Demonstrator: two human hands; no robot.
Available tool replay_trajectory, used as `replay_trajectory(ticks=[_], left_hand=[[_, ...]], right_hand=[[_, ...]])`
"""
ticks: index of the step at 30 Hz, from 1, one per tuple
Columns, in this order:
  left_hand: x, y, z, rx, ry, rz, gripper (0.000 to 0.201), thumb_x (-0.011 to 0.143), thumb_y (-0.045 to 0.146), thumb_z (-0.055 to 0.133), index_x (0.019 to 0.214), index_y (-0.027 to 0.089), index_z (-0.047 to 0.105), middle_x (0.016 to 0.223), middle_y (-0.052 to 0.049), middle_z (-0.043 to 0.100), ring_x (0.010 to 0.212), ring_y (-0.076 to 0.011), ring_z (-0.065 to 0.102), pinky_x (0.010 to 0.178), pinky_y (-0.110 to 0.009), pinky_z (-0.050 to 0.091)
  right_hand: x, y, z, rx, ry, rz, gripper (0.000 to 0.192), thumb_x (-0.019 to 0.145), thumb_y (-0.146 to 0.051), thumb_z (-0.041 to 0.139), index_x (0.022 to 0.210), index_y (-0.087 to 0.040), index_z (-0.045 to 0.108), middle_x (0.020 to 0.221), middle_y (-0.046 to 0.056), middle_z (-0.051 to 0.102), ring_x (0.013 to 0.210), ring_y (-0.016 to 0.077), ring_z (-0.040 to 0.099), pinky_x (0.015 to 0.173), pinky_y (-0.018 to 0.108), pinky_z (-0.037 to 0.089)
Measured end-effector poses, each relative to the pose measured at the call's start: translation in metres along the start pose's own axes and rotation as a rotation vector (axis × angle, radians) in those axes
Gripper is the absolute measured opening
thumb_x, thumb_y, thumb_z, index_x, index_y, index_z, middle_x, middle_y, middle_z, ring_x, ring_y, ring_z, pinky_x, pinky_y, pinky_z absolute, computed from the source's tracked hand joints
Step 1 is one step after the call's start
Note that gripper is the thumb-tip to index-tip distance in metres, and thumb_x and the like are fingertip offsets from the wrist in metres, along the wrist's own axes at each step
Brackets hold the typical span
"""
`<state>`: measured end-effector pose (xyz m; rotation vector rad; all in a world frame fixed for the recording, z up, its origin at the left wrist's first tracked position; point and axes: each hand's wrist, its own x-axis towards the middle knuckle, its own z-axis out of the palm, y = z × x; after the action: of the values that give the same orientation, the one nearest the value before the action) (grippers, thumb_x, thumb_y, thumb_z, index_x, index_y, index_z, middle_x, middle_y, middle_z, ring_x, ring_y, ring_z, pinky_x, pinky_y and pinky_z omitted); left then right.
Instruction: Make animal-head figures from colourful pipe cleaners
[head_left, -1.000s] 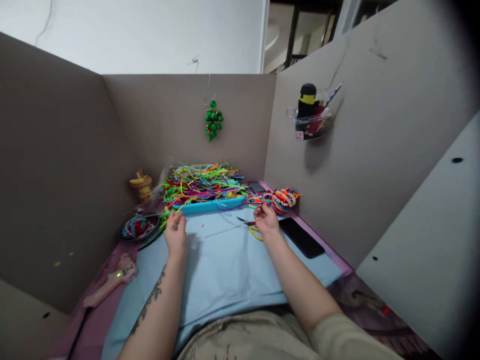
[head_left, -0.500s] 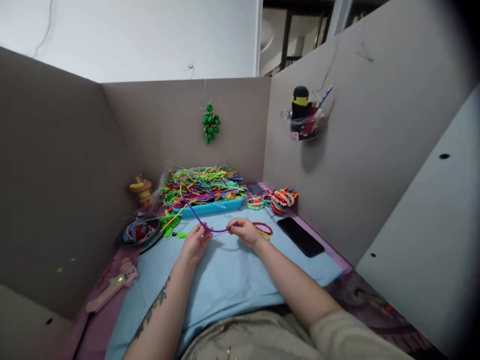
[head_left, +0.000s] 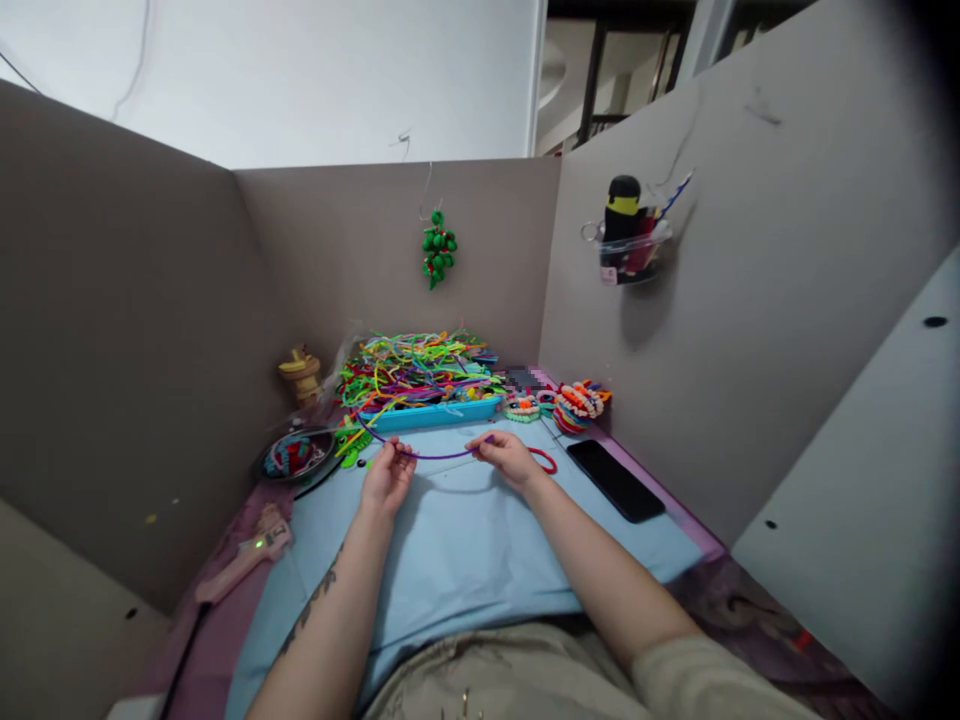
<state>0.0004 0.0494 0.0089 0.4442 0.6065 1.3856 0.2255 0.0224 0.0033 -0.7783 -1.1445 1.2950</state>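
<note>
A purple pipe cleaner (head_left: 444, 457) stretches between my two hands above the light blue cloth (head_left: 465, 540), sagging slightly. My left hand (head_left: 388, 477) pinches it partway along, and its loose end runs up and left past my fingers. At the other end, my right hand (head_left: 504, 458) grips it between thumb and fingers. Just beyond the right hand, a red pipe cleaner loop (head_left: 544, 461) lies on the cloth, partly hidden. Behind both hands stands a blue tray (head_left: 431, 413) heaped with many-coloured pipe cleaners (head_left: 412, 365).
On the left are a dark bowl (head_left: 296, 455) with a knitted-looking piece and a pink glue gun (head_left: 251, 555) with a green light. A black phone (head_left: 615, 482) lies at right, below colourful pipe-cleaner pieces (head_left: 577, 405). Grey panels enclose the table; a clear holder (head_left: 634, 245) hangs on one.
My hands have moved apart, drawing out a longer span of the purple pipe cleaner between them. Its free left end has dropped lower. The whole view has shifted slightly.
</note>
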Motion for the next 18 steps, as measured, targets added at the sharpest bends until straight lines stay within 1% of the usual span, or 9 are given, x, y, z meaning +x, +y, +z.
replay_trajectory(ticks=[2,3,6,7,9,11,13,16,18], left_hand=[[-0.002,0.0,0.0,0.11,-0.018,0.015,0.005,0.08,0.017,0.055,0.081,0.016,0.06,0.064,0.0,0.06,0.062,-0.0096,0.061,0.06,-0.022,0.05],[-0.003,-0.001,0.001,0.204,-0.037,0.007,0.007,0.078,0.017,0.058,0.084,0.015,0.061,0.068,-0.001,0.061,0.062,-0.0101,0.061,0.057,-0.021,0.049],[-0.01,-0.007,0.003,0.496,-0.094,-0.044,0.025,0.071,0.019,0.066,0.095,0.014,0.063,0.079,-0.006,0.065,0.061,-0.0124,0.063,0.049,-0.019,0.046],[-0.012,-0.01,0.004,0.561,-0.109,-0.056,0.03,0.069,0.021,0.068,0.098,0.014,0.063,0.082,-0.007,0.065,0.06,-0.0131,0.063,0.047,-0.019,0.045],[-0.014,-0.013,0.005,0.619,-0.129,-0.057,0.038,0.066,0.022,0.07,0.103,0.015,0.062,0.087,-0.009,0.066,0.059,-0.014,0.064,0.048,-0.02,0.044],[-0.014,-0.014,0.005,0.588,-0.123,-0.028,0.039,0.065,0.02,0.07,0.103,0.015,0.061,0.087,-0.008,0.066,0.061,-0.0139,0.064,0.053,-0.022,0.047],[-0.011,-0.012,0.003,0.486,-0.098,0.001,0.036,0.067,0.017,0.068,0.102,0.015,0.061,0.083,-0.006,0.065,0.063,-0.0124,0.063,0.059,-0.023,0.049],[-0.005,-0.006,-0.001,0.337,-0.068,0.023,0.03,0.073,0.018,0.063,0.102,0.015,0.06,0.073,-0.002,0.061,0.063,-0.01,0.061,0.06,-0.023,0.05],[-0.002,-0.002,-0.003,0.291,-0.057,0.049,0.028,0.075,0.019,0.061,0.102,0.016,0.06,0.071,-0.002,0.06,0.063,-0.009,0.06,0.061,-0.023,0.05]], right_hand=[[0.001,0.0,-0.001,0.056,0.037,0.006,0.027,0.06,-0.037,0.072,0.074,-0.015,0.065,0.081,0.006,0.068,0.071,0.0132,0.059,0.069,0.026,0.044],[0.001,0.0,-0.001,0.073,0.051,0.008,0.027,0.06,-0.037,0.072,0.074,-0.015,0.064,0.08,0.006,0.068,0.072,0.0135,0.06,0.069,0.025,0.045],[0.0,0.002,0.001,0.102,0.056,0.022,0.028,0.061,-0.037,0.072,0.076,-0.015,0.061,0.072,0.003,0.066,0.07,0.013,0.061,0.068,0.025,0.046],[-0.001,0.003,0.002,0.107,0.045,0.032,0.029,0.062,-0.037,0.072,0.078,-0.016,0.061,0.069,0.002,0.064,0.067,0.0125,0.06,0.067,0.025,0.046],[-0.003,0.005,0.005,0.101,0.002,0.057,0.029,0.064,-0.036,0.07,0.082,-0.016,0.061,0.065,0.0,0.062,0.063,0.0119,0.06,0.066,0.026,0.047],[-0.004,0.006,0.006,0.071,-0.047,0.069,0.029,0.066,-0.036,0.068,0.086,-0.016,0.061,0.064,-0.001,0.06,0.06,0.0116,0.059,0.064,0.026,0.047],[-0.004,0.008,0.005,0.031,-0.075,0.065,0.029,0.067,-0.035,0.067,0.088,-0.016,0.061,0.064,-0.001,0.059,0.059,0.011,0.059,0.063,0.025,0.047],[-0.003,0.009,0.003,-0.021,-0.073,0.06,0.029,0.067,-0.035,0.065,0.088,-0.015,0.063,0.063,-0.001,0.059,0.058,0.0104,0.058,0.062,0.025,0.046],[-0.002,0.009,0.003,-0.038,-0.065,0.055,0.029,0.068,-0.035,0.064,0.089,-0.015,0.063,0.064,-0.001,0.059,0.059,0.0105,0.058,0.064,0.025,0.046]])
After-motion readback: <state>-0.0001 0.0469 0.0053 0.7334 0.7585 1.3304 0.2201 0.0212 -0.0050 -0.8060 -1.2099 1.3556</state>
